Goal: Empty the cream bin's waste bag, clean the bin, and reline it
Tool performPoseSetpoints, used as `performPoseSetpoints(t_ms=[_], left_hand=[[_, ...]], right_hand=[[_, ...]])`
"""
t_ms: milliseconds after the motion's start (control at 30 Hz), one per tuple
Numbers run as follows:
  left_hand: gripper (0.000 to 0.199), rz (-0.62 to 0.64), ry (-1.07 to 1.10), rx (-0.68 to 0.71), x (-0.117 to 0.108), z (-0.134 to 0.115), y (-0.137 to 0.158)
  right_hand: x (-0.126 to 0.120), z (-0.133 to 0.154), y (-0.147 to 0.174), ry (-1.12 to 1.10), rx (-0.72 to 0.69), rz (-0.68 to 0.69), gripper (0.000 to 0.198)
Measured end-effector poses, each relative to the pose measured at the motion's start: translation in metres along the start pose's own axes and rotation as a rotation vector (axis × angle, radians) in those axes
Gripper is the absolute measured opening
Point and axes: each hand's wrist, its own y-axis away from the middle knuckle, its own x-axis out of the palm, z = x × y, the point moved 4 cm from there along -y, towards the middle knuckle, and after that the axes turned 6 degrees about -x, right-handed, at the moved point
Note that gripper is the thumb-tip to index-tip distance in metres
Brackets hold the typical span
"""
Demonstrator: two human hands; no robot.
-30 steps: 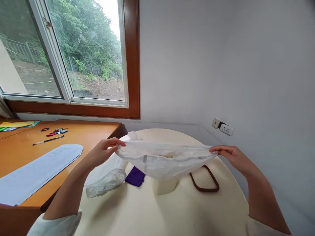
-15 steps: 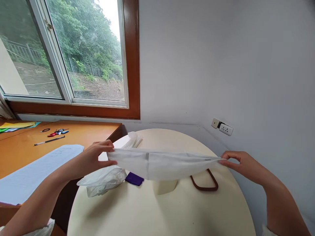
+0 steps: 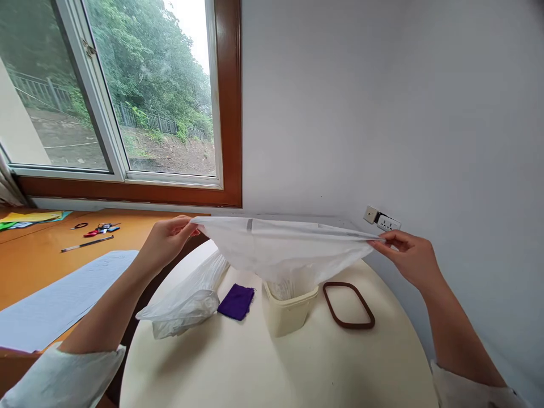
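Note:
A thin white plastic bag point(image 3: 280, 243) is stretched sideways between my two hands. My left hand point(image 3: 172, 235) pinches its left corner, and my right hand point(image 3: 403, 249) pinches the right one. The lower middle of the bag hangs down into the mouth of a small cream bin point(image 3: 289, 314), hiding the bin's back rim. To the right of the bin lies a brown rounded frame point(image 3: 351, 324), flat on the table. A folded purple cloth point(image 3: 237, 301) rests left of the bin.
Crumpled white plastic bags point(image 3: 187, 309) lie on the left of the round cream table point(image 3: 340, 368). The wooden desk point(image 3: 140, 232) beside it holds paper sheets point(image 3: 85, 294), a pen point(image 3: 87, 243) and scissors point(image 3: 96, 232). A wall socket point(image 3: 389, 224) is behind on the right.
Both hands have risen, lifting the bag's top edge, and the right hand has also shifted slightly left. The bag now spreads lower in the middle, uncovering the bin's front rim and more of the purple cloth.

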Motion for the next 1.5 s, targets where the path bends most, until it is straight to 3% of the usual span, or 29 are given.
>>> performPoseSetpoints(t_ms=[100,267,500,800,967,1133,1267,1400,1500], left_hand=[[0.025,-0.048,0.154,-0.032,0.003,-0.008,-0.014],[0.028,0.001,0.472,-0.052,0.014,-0.02,-0.034],[0.028,0.053,0.618,-0.062,0.032,-0.045,-0.047],[0.015,0.045,0.875,-0.175,0.041,-0.049,-0.058],[0.017,0.167,0.905,-0.151,0.05,-0.066,-0.057],[0.039,0.532,0.853,-0.046,0.077,-0.095,-0.043],[0.058,0.712,0.68,0.097,0.1,-0.123,-0.022],[0.049,0.738,0.534,0.169,0.124,-0.143,-0.009],[0.032,0.589,0.497,0.115,0.135,-0.143,-0.013]], right_hand=[[0.005,0.012,-0.011,-0.059,-0.028,-0.08,0.024],[0.019,0.037,-0.025,-0.313,-0.031,-0.11,0.022],[0.031,0.065,-0.051,-0.662,0.035,-0.084,0.022],[0.028,0.097,-0.081,-0.743,-0.006,-0.149,0.022],[0.036,0.118,-0.088,-0.785,-0.055,-0.139,0.021],[0.054,0.15,-0.089,-0.837,-0.126,-0.056,0.019],[0.07,0.179,-0.084,-0.882,-0.198,0.0,0.017],[0.081,0.204,-0.077,-0.88,-0.334,0.018,0.018],[0.081,0.215,-0.07,-0.872,-0.406,0.045,0.02]])
